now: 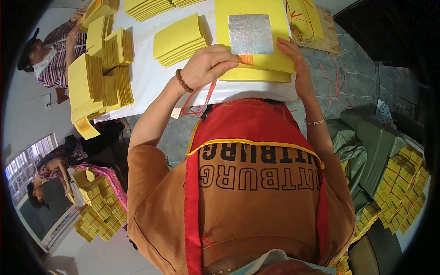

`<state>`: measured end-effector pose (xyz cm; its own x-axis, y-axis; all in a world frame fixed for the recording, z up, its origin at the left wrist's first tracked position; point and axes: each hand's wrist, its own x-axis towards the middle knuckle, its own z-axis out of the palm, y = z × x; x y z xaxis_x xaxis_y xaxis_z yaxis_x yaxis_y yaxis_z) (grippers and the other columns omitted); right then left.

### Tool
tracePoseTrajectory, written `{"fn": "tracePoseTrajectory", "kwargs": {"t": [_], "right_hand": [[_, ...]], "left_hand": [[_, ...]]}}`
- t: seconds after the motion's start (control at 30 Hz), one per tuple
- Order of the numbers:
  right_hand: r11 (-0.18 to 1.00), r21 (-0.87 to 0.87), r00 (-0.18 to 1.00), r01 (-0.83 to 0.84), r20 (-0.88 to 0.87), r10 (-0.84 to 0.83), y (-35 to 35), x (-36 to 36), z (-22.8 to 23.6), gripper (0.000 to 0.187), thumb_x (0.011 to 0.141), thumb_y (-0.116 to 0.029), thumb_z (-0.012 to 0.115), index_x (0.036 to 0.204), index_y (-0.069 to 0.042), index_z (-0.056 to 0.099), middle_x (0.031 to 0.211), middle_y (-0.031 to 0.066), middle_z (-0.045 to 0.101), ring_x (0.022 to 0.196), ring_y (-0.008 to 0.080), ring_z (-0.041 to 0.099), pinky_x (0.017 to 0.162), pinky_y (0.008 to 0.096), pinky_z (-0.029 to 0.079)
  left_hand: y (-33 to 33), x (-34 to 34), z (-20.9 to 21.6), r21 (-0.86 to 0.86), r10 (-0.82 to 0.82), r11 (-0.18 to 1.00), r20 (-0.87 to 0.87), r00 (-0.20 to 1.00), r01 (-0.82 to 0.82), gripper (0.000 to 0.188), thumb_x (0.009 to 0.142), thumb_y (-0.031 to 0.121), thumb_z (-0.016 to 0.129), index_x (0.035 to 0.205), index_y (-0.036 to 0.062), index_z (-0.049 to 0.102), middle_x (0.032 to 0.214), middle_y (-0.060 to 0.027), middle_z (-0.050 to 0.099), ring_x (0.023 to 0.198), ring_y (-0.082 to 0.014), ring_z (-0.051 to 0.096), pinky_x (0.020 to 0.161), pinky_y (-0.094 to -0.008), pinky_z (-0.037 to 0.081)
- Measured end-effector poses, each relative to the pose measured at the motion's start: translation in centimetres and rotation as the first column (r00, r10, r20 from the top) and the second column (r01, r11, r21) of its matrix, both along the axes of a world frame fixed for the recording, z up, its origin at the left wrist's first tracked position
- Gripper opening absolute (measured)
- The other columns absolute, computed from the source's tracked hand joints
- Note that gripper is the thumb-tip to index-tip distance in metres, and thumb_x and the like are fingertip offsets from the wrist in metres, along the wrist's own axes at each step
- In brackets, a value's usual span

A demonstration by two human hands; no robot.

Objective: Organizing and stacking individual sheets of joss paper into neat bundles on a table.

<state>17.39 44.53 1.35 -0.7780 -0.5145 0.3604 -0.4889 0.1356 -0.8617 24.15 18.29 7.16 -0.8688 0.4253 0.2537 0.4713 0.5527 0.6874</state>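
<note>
A stack of yellow paper sheets [256, 73] lies at the near edge of the white table [146, 78]. The top sheet [270, 9] bears a silver foil square [250, 33]. My left hand [208, 65], with a brown bead bracelet on the wrist, pinches the near left corner of the top sheet, by an orange mark. My right hand [293, 57], a thin bangle on its wrist, lies with its fingers flat on the sheet's right side. A red apron [247, 121] hangs over my brown shirt below.
More yellow paper stacks [179, 39] sit mid-table, fanned piles [103, 78] stand at the left. A person in a striped shirt [50, 59] works at the table's far left. Another person [50, 169] sits among tied yellow bundles [98, 211]. Tied bundles [401, 188] fill the right.
</note>
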Motion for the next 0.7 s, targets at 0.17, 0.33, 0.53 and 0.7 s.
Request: {"fn": "tracePoseTrajectory", "kwargs": {"t": [0.17,0.33,0.53,0.7], "right_hand": [[1.0,-0.009,1.0,-0.01,0.014,0.01,0.1,-0.3,-0.3,0.051,0.098,-0.036,0.019,0.119,-0.007,0.056,0.129,0.0114,0.05,0.131,0.0309,0.03,0.109,0.0389,0.018],[1.0,0.002,1.0,0.0,0.016,0.0,-0.1,-0.3,-0.3,0.051,0.099,-0.032,0.017,0.119,-0.006,0.056,0.129,0.0114,0.05,0.131,0.0297,0.03,0.109,0.0387,0.017],[0.994,-0.096,0.999,-0.05,-0.015,0.048,0.1,-0.8,-0.8,0.042,0.096,-0.033,0.033,0.117,-0.007,0.057,0.128,0.0086,0.051,0.131,0.0281,0.03,0.109,0.0386,0.018],[0.999,-0.029,0.994,0.017,0.106,-0.014,0.3,-1.2,-0.6,0.031,0.082,-0.009,0.061,0.113,-0.007,0.06,0.123,0.006,0.054,0.126,0.0242,0.037,0.104,0.0344,0.028]], "left_hand": [[-0.3,-0.4,0.5,0.015,0.026,0.999,0.371,0.928,-0.034,0.013,0.085,0.013,0.059,0.087,0.0015,0.063,0.075,-0.0057,0.06,0.071,-0.0151,0.056,0.066,-0.0284,0.044],[-0.5,-0.7,0.0,0.073,0.059,0.992,0.416,0.907,-0.099,0.015,0.085,0.014,0.06,0.088,0.0003,0.063,0.069,-0.0017,0.058,0.066,-0.0088,0.051,0.063,-0.0255,0.043],[-0.8,-1.0,-0.2,0.152,0.086,0.972,0.476,0.875,-0.178,0.019,0.086,0.018,0.059,0.089,-0.0006,0.064,0.067,0.0012,0.057,0.063,-0.0061,0.049,0.059,-0.0226,0.042],[-1.0,-0.9,0.5,0.087,0.088,0.984,0.527,0.845,-0.156,0.029,0.085,0.023,0.062,0.105,0.0021,0.061,0.09,-0.004,0.062,0.084,-0.0126,0.056,0.075,-0.0276,0.045]]}}
